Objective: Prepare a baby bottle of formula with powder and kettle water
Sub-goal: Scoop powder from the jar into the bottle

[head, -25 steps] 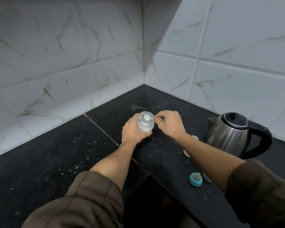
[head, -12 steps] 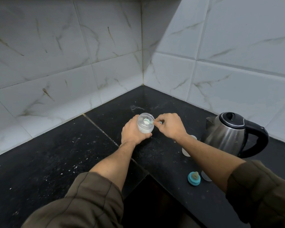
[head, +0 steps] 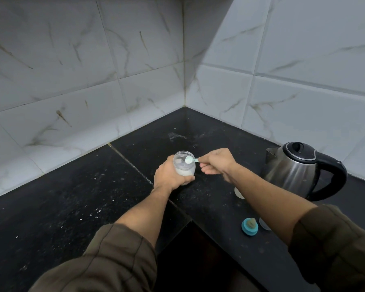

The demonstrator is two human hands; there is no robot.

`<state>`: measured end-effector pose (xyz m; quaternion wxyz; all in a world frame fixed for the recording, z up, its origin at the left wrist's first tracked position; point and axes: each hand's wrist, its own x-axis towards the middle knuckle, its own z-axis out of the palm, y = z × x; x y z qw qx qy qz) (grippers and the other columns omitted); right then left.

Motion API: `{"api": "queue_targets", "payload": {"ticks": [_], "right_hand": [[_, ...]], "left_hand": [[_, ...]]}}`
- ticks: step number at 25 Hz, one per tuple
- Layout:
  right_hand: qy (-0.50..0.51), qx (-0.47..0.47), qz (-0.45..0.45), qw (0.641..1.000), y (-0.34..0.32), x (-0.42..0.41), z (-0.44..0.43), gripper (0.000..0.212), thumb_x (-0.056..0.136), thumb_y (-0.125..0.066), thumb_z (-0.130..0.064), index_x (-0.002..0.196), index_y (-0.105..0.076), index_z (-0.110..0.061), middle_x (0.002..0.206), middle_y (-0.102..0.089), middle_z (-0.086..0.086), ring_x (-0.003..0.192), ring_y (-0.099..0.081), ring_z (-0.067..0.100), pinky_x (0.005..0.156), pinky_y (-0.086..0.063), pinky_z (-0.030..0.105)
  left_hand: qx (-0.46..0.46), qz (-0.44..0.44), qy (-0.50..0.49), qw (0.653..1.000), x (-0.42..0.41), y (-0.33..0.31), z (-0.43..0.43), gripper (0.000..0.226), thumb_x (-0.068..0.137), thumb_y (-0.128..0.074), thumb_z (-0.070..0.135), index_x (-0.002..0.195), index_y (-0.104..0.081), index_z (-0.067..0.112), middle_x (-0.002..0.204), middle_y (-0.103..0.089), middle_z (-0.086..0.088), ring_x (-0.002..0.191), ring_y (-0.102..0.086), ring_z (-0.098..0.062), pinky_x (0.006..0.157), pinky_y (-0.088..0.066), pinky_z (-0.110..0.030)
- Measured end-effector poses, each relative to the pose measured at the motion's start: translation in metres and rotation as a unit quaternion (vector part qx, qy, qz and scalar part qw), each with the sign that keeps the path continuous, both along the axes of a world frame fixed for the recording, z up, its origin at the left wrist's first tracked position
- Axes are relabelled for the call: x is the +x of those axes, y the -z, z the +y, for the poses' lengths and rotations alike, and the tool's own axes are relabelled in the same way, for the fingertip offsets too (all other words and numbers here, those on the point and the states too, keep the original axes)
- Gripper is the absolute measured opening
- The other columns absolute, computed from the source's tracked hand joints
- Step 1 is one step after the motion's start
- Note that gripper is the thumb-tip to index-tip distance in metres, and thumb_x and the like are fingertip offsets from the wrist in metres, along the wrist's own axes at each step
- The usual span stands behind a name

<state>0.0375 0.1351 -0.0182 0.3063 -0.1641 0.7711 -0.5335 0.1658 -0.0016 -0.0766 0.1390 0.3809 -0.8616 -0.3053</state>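
A small clear bottle with white powder in its lower part stands on the black counter near the corner. My left hand grips it around the body from the left. My right hand pinches the handle of a small teal scoop. The scoop's bowl carries white powder and sits over the right side of the bottle's open mouth. A steel kettle with a black lid and handle stands to the right, lid shut.
A teal nipple ring lies on the counter below my right forearm. Two clear round pieces are partly hidden by that arm. White marbled tiles wall the corner. The counter's inner edge drops away at bottom centre.
The scoop has shifted from the middle of the bottle's mouth to its right rim. My right hand has drawn slightly right. My left hand keeps its grip.
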Motion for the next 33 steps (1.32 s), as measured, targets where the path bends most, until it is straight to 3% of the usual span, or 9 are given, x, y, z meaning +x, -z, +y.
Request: {"api": "queue_targets", "payload": {"ticks": [5,12,14,16,18,20,22,28,33], "right_hand": [[0.003,0.003,-0.104,0.995,0.008,0.003,-0.004,0.022,0.085,-0.084,-0.013,0.099,-0.076,0.001,0.086,-0.079,0.014,0.065,-0.075,0.015,0.057,-0.060,0.024],[-0.001,0.001,-0.120,0.993,0.007,0.000,-0.003,0.020,0.084,-0.084,-0.013,0.097,-0.076,0.001,0.085,-0.079,0.013,0.065,-0.076,0.015,0.058,-0.060,0.025],[0.002,-0.004,-0.119,0.993,0.004,-0.001,-0.001,0.019,0.085,-0.084,-0.013,0.097,-0.076,0.001,0.088,-0.079,0.014,0.066,-0.076,0.016,0.059,-0.061,0.025],[0.010,-0.016,-0.121,0.992,0.001,-0.004,0.003,0.019,0.086,-0.083,-0.012,0.098,-0.076,0.001,0.088,-0.078,0.014,0.068,-0.075,0.016,0.060,-0.063,0.025],[0.020,-0.031,-0.123,0.992,-0.002,-0.008,0.007,0.019,0.087,-0.082,-0.012,0.099,-0.076,0.001,0.087,-0.078,0.014,0.068,-0.074,0.016,0.061,-0.063,0.025],[0.030,-0.038,-0.123,0.991,-0.004,-0.012,0.011,0.018,0.087,-0.081,-0.012,0.099,-0.076,0.000,0.086,-0.078,0.013,0.067,-0.074,0.015,0.060,-0.063,0.024],[0.044,-0.044,-0.124,0.990,-0.006,-0.016,0.015,0.017,0.088,-0.081,-0.012,0.099,-0.076,-0.001,0.084,-0.078,0.012,0.066,-0.074,0.015,0.059,-0.062,0.024],[0.101,-0.080,-0.112,0.985,-0.019,-0.036,0.038,0.016,0.087,-0.081,-0.014,0.097,-0.076,-0.002,0.082,-0.079,0.010,0.063,-0.075,0.013,0.057,-0.060,0.023],[0.147,-0.099,-0.088,0.980,-0.033,-0.057,0.065,0.011,0.088,-0.080,-0.015,0.092,-0.076,-0.005,0.077,-0.077,0.007,0.059,-0.072,0.011,0.054,-0.058,0.021]], "left_hand": [[0.059,-0.024,-0.003,0.998,0.013,0.018,0.000,0.094,0.050,-0.093,0.057,0.131,-0.052,0.033,0.117,-0.063,0.012,0.105,-0.060,-0.017,0.090,-0.049,-0.033],[0.127,-0.024,-0.019,0.991,0.018,0.037,0.002,0.113,0.036,-0.093,0.061,0.138,-0.051,0.036,0.119,-0.066,0.009,0.114,-0.064,-0.020,0.097,-0.056,-0.040],[0.139,-0.014,-0.018,0.990,0.020,0.034,0.002,0.129,0.039,-0.098,0.060,0.151,-0.041,0.032,0.135,-0.062,0.004,0.128,-0.058,-0.023,0.107,-0.051,-0.040],[0.143,-0.003,-0.006,0.990,0.021,0.027,0.005,0.155,0.044,-0.102,0.057,0.166,-0.013,0.023,0.163,-0.037,-0.002,0.150,-0.036,-0.026,0.120,-0.036,-0.041],[0.128,0.012,0.019,0.992,0.020,0.020,0.007,0.171,0.044,-0.102,0.059,0.166,0.012,0.021,0.174,-0.005,-0.003,0.161,-0.008,-0.023,0.126,-0.020,-0.043],[0.106,0.040,0.034,0.993,0.015,0.013,0.008,0.173,0.045,-0.099,0.063,0.164,0.019,0.022,0.175,0.012,-0.002,0.161,0.010,-0.019,0.130,-0.011,-0.043],[0.076,0.071,0.032,0.994,0.007,0.006,0.008,0.172,0.045,-0.095,0.071,0.164,0.019,0.021,0.174,0.017,-0.001,0.160,0.017,-0.017,0.131,-0.007,-0.045],[0.005,0.133,0.069,0.989,-0.031,-0.018,0.031,0.159,0.051,-0.091,0.074,0.167,0.006,0.024,0.176,-0.001,0.006,0.161,-0.001,-0.011,0.129,-0.016,-0.035],[0.035,0.073,0.151,0.985,-0.069,-0.016,0.071,0.155,0.055,-0.093,0.069,0.167,0.004,0.023,0.173,-0.019,0.013,0.157,-0.025,-0.015,0.123,-0.028,-0.037]]}}
